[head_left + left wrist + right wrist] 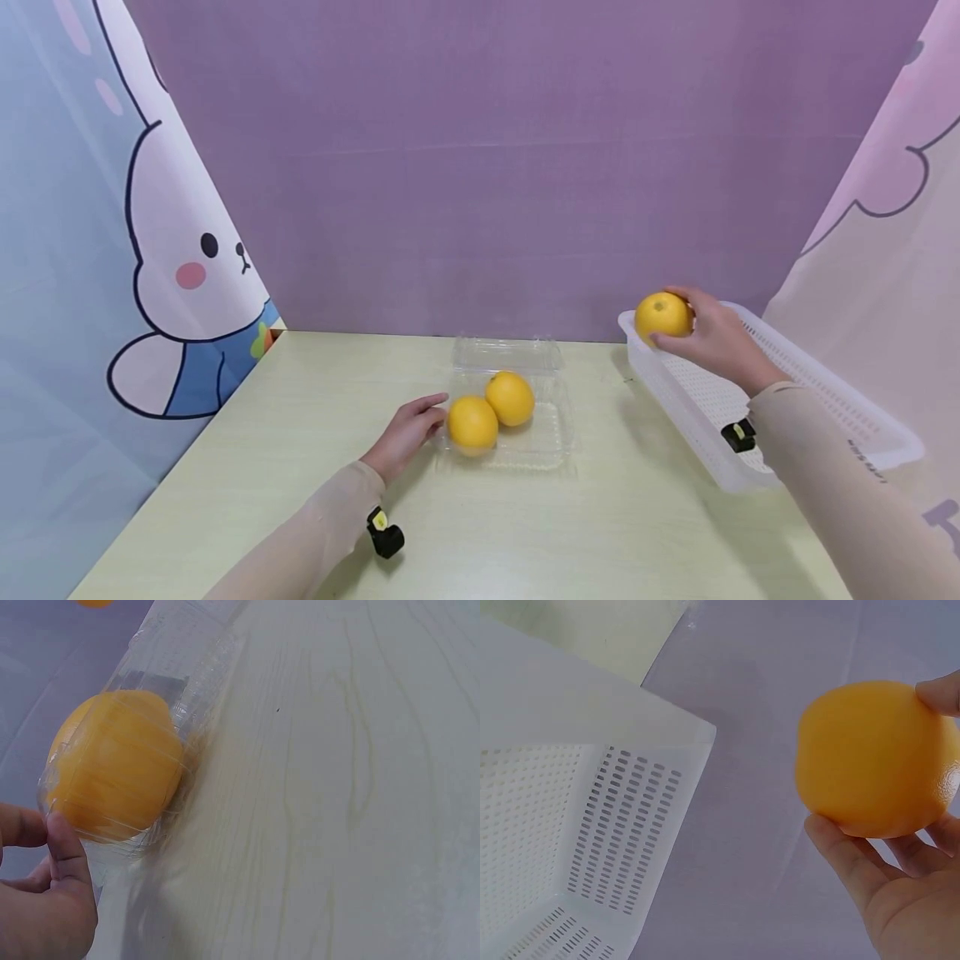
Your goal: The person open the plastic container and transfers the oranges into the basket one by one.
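My right hand (716, 337) grips an orange (663, 315) above the far left corner of a white perforated basket (678, 408). Thumb and fingers wrap the fruit (874, 759) from opposite sides in the right wrist view. On the table's middle stands a clear plastic clamshell box (551, 433), its lid (506, 354) folded back. Two more oranges sit in it side by side, one at the front left (472, 425) and one behind it (511, 398). My left hand (405, 435) pinches the box's left rim (51, 799) between thumb and finger, right beside the nearer orange.
The pale wooden table (600, 533) ends at a purple backdrop (480, 167). A curtain printed with a rabbit (180, 267) hangs on the left, and another printed curtain (885, 275) borders the basket's right side. Both wrists carry small black cameras (386, 533).
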Action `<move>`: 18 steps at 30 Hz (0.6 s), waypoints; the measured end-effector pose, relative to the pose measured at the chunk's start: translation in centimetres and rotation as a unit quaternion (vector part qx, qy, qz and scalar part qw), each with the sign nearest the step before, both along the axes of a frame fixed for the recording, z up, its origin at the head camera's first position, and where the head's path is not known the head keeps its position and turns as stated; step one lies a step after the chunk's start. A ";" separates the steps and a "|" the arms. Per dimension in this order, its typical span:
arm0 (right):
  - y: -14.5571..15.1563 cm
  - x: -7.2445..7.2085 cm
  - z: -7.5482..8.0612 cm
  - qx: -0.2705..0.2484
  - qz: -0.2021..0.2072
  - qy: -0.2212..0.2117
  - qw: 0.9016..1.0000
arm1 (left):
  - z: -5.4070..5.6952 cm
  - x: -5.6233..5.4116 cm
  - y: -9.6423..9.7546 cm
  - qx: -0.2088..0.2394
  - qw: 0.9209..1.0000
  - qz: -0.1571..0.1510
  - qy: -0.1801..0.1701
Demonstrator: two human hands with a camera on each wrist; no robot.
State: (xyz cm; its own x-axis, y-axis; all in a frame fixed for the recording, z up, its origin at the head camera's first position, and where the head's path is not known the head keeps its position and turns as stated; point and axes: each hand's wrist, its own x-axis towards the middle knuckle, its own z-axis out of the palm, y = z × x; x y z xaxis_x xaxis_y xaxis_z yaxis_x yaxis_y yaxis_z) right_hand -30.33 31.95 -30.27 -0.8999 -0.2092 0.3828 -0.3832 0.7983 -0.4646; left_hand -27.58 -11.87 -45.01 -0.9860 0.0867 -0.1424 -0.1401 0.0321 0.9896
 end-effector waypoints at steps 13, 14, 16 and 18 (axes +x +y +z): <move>1.2 -0.6 -0.3 0.013 -0.007 -0.030 0.999 | -0.1 0.0 0.0 0.000 1.000 0.000 0.001; 1.3 -0.6 -0.3 0.015 -0.006 -0.032 0.999 | -0.1 0.0 0.0 -0.001 1.000 0.000 0.001; 1.5 -0.7 -0.3 0.017 -0.006 -0.036 0.999 | -0.1 0.0 0.0 -0.002 1.000 0.000 0.001; 1.7 -0.8 -0.4 0.021 -0.007 -0.036 0.999 | 0.0 0.0 0.0 -0.003 1.000 -0.001 0.002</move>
State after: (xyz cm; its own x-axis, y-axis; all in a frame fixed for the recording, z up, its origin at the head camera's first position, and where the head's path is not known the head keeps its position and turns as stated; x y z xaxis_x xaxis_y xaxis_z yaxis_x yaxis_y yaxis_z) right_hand -31.16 33.68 -30.67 -0.9278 -0.2109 0.3079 -0.3387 0.8223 -0.4573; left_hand -27.54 -11.86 -45.06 -0.9863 0.0885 -0.1395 -0.1366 0.0382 0.9899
